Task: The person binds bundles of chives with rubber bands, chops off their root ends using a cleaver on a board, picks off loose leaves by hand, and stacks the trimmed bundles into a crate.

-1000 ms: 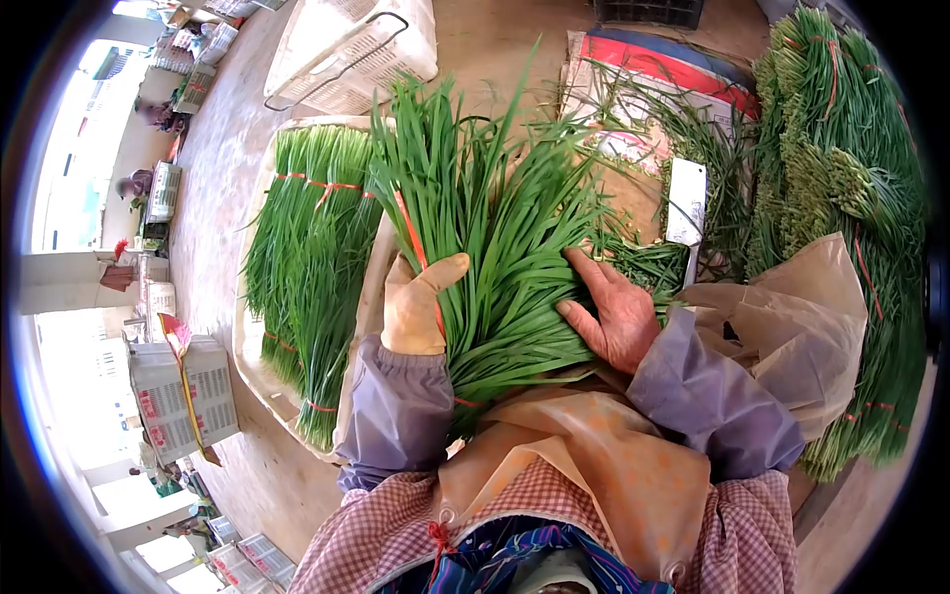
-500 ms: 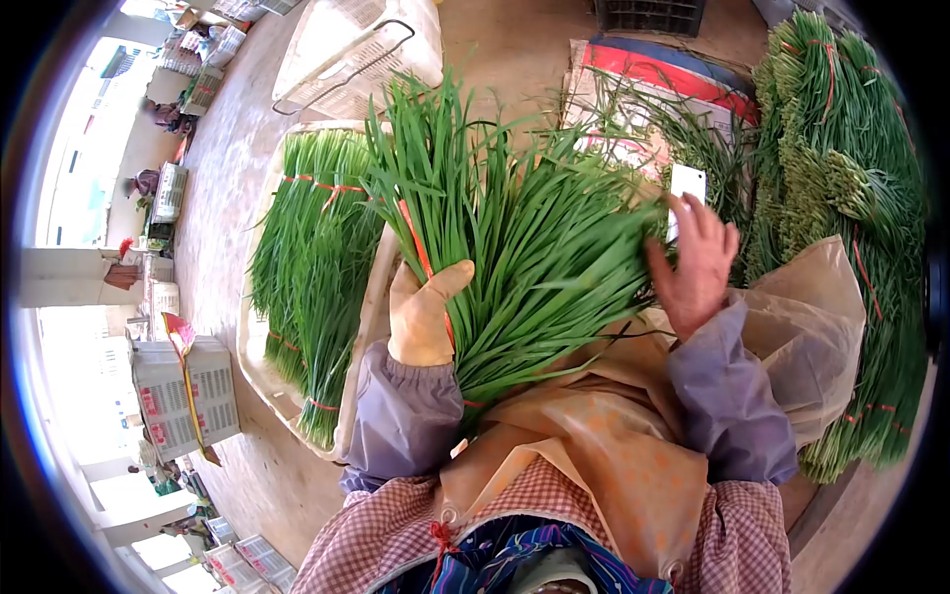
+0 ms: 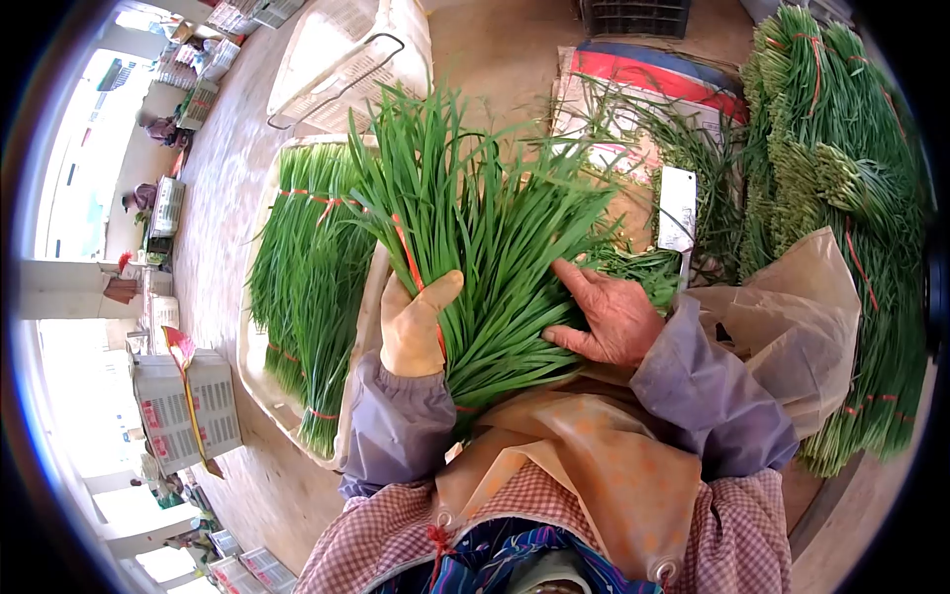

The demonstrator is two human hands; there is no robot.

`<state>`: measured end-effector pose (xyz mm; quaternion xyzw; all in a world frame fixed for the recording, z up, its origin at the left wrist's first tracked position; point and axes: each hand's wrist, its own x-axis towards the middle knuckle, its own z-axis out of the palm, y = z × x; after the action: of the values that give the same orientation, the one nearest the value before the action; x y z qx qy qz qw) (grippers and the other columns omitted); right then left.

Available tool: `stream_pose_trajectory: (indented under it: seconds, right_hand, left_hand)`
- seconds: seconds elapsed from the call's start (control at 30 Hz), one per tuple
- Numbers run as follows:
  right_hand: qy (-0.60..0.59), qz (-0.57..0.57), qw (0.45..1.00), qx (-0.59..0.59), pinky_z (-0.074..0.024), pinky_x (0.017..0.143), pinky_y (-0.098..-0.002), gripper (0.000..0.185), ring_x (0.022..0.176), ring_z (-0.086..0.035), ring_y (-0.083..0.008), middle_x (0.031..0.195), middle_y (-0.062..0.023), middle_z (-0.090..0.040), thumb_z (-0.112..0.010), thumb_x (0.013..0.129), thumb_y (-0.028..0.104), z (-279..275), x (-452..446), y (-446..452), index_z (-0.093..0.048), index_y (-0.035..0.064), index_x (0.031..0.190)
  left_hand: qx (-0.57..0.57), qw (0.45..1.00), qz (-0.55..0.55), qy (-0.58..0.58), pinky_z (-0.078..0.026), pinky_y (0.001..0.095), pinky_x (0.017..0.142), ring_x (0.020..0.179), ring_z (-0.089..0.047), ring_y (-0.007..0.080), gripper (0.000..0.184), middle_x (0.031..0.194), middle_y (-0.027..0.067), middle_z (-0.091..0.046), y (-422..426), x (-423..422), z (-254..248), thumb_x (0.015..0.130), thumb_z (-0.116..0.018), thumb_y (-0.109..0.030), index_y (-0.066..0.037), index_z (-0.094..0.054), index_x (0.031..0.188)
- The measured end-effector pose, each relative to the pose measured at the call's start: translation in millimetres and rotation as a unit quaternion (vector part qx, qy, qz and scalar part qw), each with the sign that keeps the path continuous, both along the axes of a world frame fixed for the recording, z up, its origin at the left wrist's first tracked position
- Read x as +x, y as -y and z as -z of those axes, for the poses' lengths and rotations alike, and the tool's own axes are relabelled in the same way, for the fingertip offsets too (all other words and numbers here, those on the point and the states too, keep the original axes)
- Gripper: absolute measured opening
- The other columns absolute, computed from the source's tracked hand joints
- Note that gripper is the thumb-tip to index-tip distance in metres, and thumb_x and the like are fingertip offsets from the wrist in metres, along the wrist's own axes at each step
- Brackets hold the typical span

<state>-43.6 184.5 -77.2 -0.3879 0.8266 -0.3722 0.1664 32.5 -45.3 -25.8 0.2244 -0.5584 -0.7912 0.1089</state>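
Note:
A bunch of garlic chives [image 3: 495,228] with a red band lies across my lap, its leaves fanned out. My left hand [image 3: 418,322], in a pale glove, is wrapped round the banded part of the bunch, thumb on top. My bare right hand [image 3: 618,317] rests against the right side of the leaves, thumb and forefinger apart; its other fingers are partly tucked out of sight. Beyond it lies a cleaver [image 3: 678,210] with a pale rectangular blade, on a board strewn with leaf trimmings [image 3: 643,267].
At left, a white crate [image 3: 259,381] holds tied chive bunches [image 3: 315,257]. Another white crate [image 3: 346,59] stands behind it. More tied bunches [image 3: 831,178] are piled at right. A black crate [image 3: 633,15] is at the back. Two people sit far left.
My right hand has moved left and down from near the cleaver onto the leaves. The spread leaves have drawn in to the left, uncovering more of the cleaver and trimmings.

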Motion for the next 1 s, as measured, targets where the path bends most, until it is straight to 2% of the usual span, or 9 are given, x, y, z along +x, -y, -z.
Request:
stream_pose_trajectory:
  seconds: [0.13, 0.17, 0.33, 0.5, 0.6, 0.77, 0.87, 0.93, 1.0]
  right_hand:
    - [-0.079, 0.003, 0.997, 0.006, -0.0496, 0.083, -0.0477, 0.068, 0.098, -0.062, -0.0408, 0.105, -0.021, -0.062, -0.068, 0.085, 0.049, -4, -8, 0, -0.05, 0.0036, 0.133]
    - [-0.112, 0.027, 0.992, -0.059, -0.0508, 0.082, -0.045, 0.055, 0.095, -0.062, -0.0405, 0.098, -0.02, -0.063, -0.071, 0.086, 0.037, -4, -11, -3, -0.057, 0.0021, 0.125]
    - [-0.083, 0.24, 0.911, -0.326, -0.0506, 0.083, -0.036, 0.024, 0.091, -0.064, -0.0289, 0.1, -0.0169, -0.066, -0.066, 0.087, 0.003, -34, -24, -23, -0.066, -0.0021, 0.11]
    - [0.031, 0.172, 0.95, -0.259, -0.0447, 0.051, -0.0303, 0.018, 0.052, -0.055, -0.0153, 0.068, -0.007, -0.063, -0.069, 0.092, 0.014, -71, -20, -26, -0.065, 0.0014, 0.105]
    - [0.057, 0.086, 0.975, -0.199, -0.0408, 0.045, -0.035, 0.018, 0.044, -0.051, -0.0206, 0.062, -0.0097, -0.058, -0.07, 0.092, 0.022, -68, -26, -10, -0.063, 0.0056, 0.097]
    - [-0.122, 0.094, 0.964, -0.215, -0.0418, 0.049, -0.0385, 0.016, 0.052, -0.055, -0.0241, 0.062, -0.0133, -0.052, -0.069, 0.091, 0.017, -34, -22, 17, -0.059, 0.0056, 0.088]
    - [-0.056, 0.217, 0.931, -0.289, -0.0373, 0.046, -0.0323, 0.015, 0.049, -0.048, -0.0134, 0.058, -0.006, -0.048, -0.064, 0.096, 0.014, -31, -30, 5, -0.06, 0.0038, 0.086]
    - [0.128, 0.3, 0.869, -0.372, -0.0318, 0.046, -0.0243, 0.019, 0.052, -0.041, -0.0044, 0.059, 0.0024, -0.047, -0.058, 0.1, 0.013, -28, -37, -8, -0.06, 0.0037, 0.084]
    - [0.237, 0.263, 0.836, -0.42, -0.0296, 0.046, -0.0209, 0.016, 0.052, -0.038, -0.0024, 0.061, 0.0042, -0.05, -0.056, 0.102, 0.015, -31, -41, -22, -0.063, 0.0037, 0.094]
  left_hand:
    - [0.006, 1.0, -0.002, -0.001, -0.056, 0.0422, 0.09, 0.102, -0.067, 0.0282, 0.046, 0.119, 0.016, -0.066, -5, -1, -4, 0.083, -0.058, 0.007, 0.003, -0.056, 0.129]
    - [0.0, 1.0, -0.003, 0.006, -0.049, 0.0312, 0.09, 0.095, -0.064, 0.0174, 0.035, 0.108, 0.0063, -0.068, -14, -3, -14, 0.085, -0.063, -0.001, 0.001, -0.062, 0.119]
    - [-0.087, 0.996, 0.007, 0.015, -0.047, 0.0298, 0.087, 0.092, -0.061, 0.015, 0.031, 0.105, 0.0046, -0.067, -7, 1, -6, 0.084, -0.065, -0.004, 0.001, -0.064, 0.115]
    - [-0.104, 0.994, 0.031, 0.002, -0.046, 0.0295, 0.086, 0.091, -0.06, 0.0137, 0.03, 0.103, 0.0032, -0.067, -10, -3, -5, 0.084, -0.065, -0.005, 0.001, -0.065, 0.113]
    - [-0.114, 0.993, 0.032, 0.019, -0.046, 0.0292, 0.086, 0.089, -0.06, 0.0134, 0.029, 0.102, 0.0029, -0.067, -11, -3, -8, 0.084, -0.065, -0.003, 0.001, -0.065, 0.113]
    - [-0.124, 0.992, 0.021, 0.025, -0.046, 0.0287, 0.086, 0.089, -0.06, 0.0134, 0.028, 0.103, 0.0032, -0.067, -12, -2, -10, 0.085, -0.065, -0.001, 0.001, -0.065, 0.113]
    - [-0.104, 0.994, 0.017, 0.024, -0.046, 0.029, 0.088, 0.091, -0.061, 0.0139, 0.029, 0.104, 0.0039, -0.068, -11, -3, -10, 0.085, -0.065, 0.0, 0.001, -0.064, 0.114]
    - [-0.099, 0.995, 0.015, 0.019, -0.047, 0.0291, 0.089, 0.092, -0.061, 0.014, 0.03, 0.105, 0.0043, -0.068, -13, -4, -11, 0.086, -0.064, 0.001, 0.001, -0.064, 0.115]
    - [-0.097, 0.995, 0.014, 0.017, -0.047, 0.0294, 0.089, 0.093, -0.062, 0.0142, 0.03, 0.105, 0.0046, -0.068, -13, -3, -11, 0.086, -0.064, 0.001, 0.001, -0.063, 0.116]
